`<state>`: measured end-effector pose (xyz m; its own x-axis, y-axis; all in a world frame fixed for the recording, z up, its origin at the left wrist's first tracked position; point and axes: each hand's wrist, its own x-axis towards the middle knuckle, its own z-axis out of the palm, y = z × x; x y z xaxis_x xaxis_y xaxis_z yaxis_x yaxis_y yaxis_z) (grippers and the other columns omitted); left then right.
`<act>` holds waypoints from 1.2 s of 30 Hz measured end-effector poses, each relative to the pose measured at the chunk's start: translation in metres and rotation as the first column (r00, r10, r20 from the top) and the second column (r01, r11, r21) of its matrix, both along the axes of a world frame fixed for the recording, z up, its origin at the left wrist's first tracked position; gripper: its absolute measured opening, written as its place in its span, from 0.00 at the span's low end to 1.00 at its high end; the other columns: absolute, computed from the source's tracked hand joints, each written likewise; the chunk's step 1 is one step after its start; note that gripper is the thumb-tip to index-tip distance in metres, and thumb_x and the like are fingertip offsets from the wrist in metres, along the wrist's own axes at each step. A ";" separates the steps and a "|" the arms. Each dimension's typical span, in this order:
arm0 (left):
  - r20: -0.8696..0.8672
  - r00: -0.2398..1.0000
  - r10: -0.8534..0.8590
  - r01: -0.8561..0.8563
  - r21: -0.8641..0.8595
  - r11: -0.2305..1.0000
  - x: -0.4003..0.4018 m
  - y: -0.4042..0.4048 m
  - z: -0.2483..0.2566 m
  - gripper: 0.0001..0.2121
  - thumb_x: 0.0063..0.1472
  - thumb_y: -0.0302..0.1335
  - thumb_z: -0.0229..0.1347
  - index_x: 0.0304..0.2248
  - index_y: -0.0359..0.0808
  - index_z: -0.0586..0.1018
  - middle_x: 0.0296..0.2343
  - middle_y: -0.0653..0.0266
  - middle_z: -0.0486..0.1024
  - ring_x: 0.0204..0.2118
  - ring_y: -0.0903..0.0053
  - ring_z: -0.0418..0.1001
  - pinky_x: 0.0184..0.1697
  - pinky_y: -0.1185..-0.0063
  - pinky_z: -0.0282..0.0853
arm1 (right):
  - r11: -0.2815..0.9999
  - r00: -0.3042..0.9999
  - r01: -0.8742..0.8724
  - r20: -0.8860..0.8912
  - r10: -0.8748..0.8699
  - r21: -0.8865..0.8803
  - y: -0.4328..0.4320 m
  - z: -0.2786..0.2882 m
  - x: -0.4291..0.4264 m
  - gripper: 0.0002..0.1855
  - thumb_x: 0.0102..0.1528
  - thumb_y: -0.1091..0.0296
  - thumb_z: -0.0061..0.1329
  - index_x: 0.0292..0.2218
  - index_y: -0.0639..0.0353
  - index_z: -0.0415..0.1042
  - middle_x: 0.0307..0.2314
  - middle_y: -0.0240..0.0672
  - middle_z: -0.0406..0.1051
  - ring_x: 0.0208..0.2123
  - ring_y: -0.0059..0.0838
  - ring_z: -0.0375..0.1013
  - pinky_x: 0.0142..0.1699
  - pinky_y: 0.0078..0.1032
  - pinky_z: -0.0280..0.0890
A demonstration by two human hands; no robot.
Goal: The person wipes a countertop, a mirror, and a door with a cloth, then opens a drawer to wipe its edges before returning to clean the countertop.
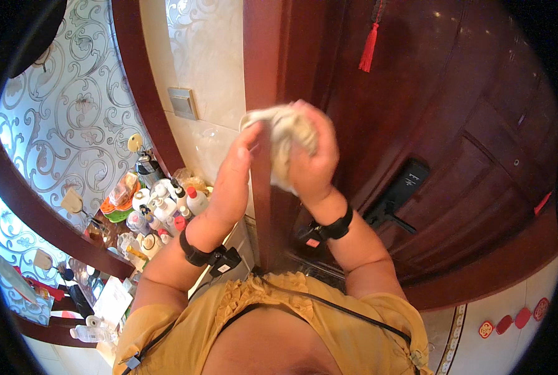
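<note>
My right hand point(319, 154) grips a crumpled, pale cloth point(281, 136) in front of the reddish-brown wooden door frame point(262, 56). The cloth is blurred and hangs down beside the palm. My left hand point(239, 164) is raised at the left of the cloth, its fingers extended near the cloth's edge; whether they touch it I cannot tell. Behind my right hand stands the dark red wooden door point(401, 93), with a black door lock with a handle point(398, 192) and a red tassel point(369, 49) hanging high up.
Bottles and jars point(164, 204) crowd a surface at my left, near a green and orange tray point(117, 206). A wall switch point(183, 103) sits on the tiled wall. A clear plastic bottle point(91, 333) lies at lower left. Red round ornaments point(522, 318) are at lower right.
</note>
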<state>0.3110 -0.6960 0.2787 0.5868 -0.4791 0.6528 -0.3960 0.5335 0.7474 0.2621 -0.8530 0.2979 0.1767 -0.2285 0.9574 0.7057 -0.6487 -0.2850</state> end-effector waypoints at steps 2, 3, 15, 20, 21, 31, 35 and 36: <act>-0.133 0.991 0.024 -0.032 -0.065 0.997 -0.001 -0.001 0.003 0.24 0.77 0.41 0.35 0.61 0.32 0.65 0.62 0.56 0.62 0.65 0.67 0.61 0.66 0.64 0.57 | 0.992 0.981 0.123 0.148 -0.125 0.028 -0.008 0.040 0.001 0.25 0.58 0.77 0.50 0.56 0.65 0.68 0.53 0.46 0.70 0.56 0.41 0.70 0.62 0.35 0.63; -0.149 0.988 0.032 -0.043 -0.073 0.996 0.002 -0.002 0.005 0.23 0.77 0.39 0.36 0.61 0.32 0.65 0.62 0.57 0.62 0.64 0.67 0.61 0.65 0.64 0.58 | 0.983 0.956 0.171 0.229 -0.183 0.070 -0.010 0.063 0.007 0.25 0.57 0.74 0.53 0.56 0.64 0.69 0.53 0.48 0.69 0.55 0.46 0.70 0.63 0.37 0.63; -0.042 0.975 0.218 -0.221 -0.132 0.966 0.037 0.009 -0.013 0.15 0.72 0.25 0.46 0.55 0.33 0.73 0.62 0.55 0.60 0.60 0.72 0.65 0.58 0.71 0.68 | 0.795 0.810 0.578 0.242 -0.533 -0.185 0.002 0.045 0.083 0.38 0.52 0.70 0.61 0.61 0.58 0.62 0.59 0.60 0.55 0.60 0.64 0.58 0.64 0.47 0.58; 0.192 0.922 0.337 -0.326 -0.086 0.941 0.048 -0.003 -0.022 0.17 0.69 0.22 0.46 0.55 0.34 0.73 0.63 0.53 0.62 0.63 0.69 0.64 0.62 0.68 0.65 | 0.854 0.863 0.505 0.061 -0.502 -0.124 0.011 -0.059 0.074 0.39 0.48 0.70 0.64 0.59 0.55 0.62 0.58 0.57 0.55 0.58 0.65 0.58 0.63 0.54 0.57; 0.288 0.884 0.369 -0.364 -0.071 0.929 0.049 -0.007 -0.022 0.17 0.68 0.22 0.47 0.56 0.33 0.73 0.63 0.53 0.62 0.63 0.68 0.63 0.64 0.67 0.62 | 0.855 0.863 0.505 0.047 -0.503 -0.120 0.013 -0.079 0.074 0.39 0.49 0.70 0.64 0.59 0.55 0.61 0.58 0.57 0.54 0.59 0.65 0.58 0.63 0.55 0.57; 0.794 0.233 0.562 -0.615 -0.327 0.718 0.064 -0.067 -0.002 0.26 0.61 0.25 0.55 0.60 0.35 0.72 0.65 0.46 0.59 0.70 0.48 0.50 0.72 0.56 0.39 | 0.929 0.835 0.368 -0.424 -0.351 -0.045 0.024 -0.250 0.038 0.37 0.54 0.72 0.61 0.61 0.61 0.58 0.62 0.58 0.53 0.65 0.63 0.54 0.69 0.48 0.54; 0.792 0.188 0.582 -0.630 -0.357 0.690 0.072 -0.081 -0.012 0.27 0.62 0.29 0.54 0.61 0.32 0.70 0.65 0.46 0.60 0.71 0.49 0.48 0.72 0.55 0.34 | 0.952 0.865 0.260 -0.477 -0.154 0.164 0.003 -0.262 0.018 0.32 0.61 0.77 0.48 0.64 0.63 0.56 0.63 0.50 0.58 0.66 0.48 0.58 0.70 0.37 0.52; 0.790 0.198 0.579 -0.620 -0.357 0.699 0.072 -0.080 -0.012 0.28 0.62 0.29 0.54 0.61 0.31 0.69 0.65 0.46 0.59 0.71 0.49 0.48 0.72 0.55 0.34 | 0.916 0.912 0.159 -0.411 0.007 0.369 0.000 -0.245 0.018 0.32 0.61 0.78 0.47 0.65 0.62 0.55 0.63 0.48 0.58 0.66 0.46 0.57 0.70 0.36 0.51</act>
<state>0.3835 -0.7762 0.2669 -0.0821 -0.2686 0.9598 -0.9767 -0.1700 -0.1311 0.2802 -0.8532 0.0531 0.4873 -0.5922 0.6417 0.4324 -0.4748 -0.7665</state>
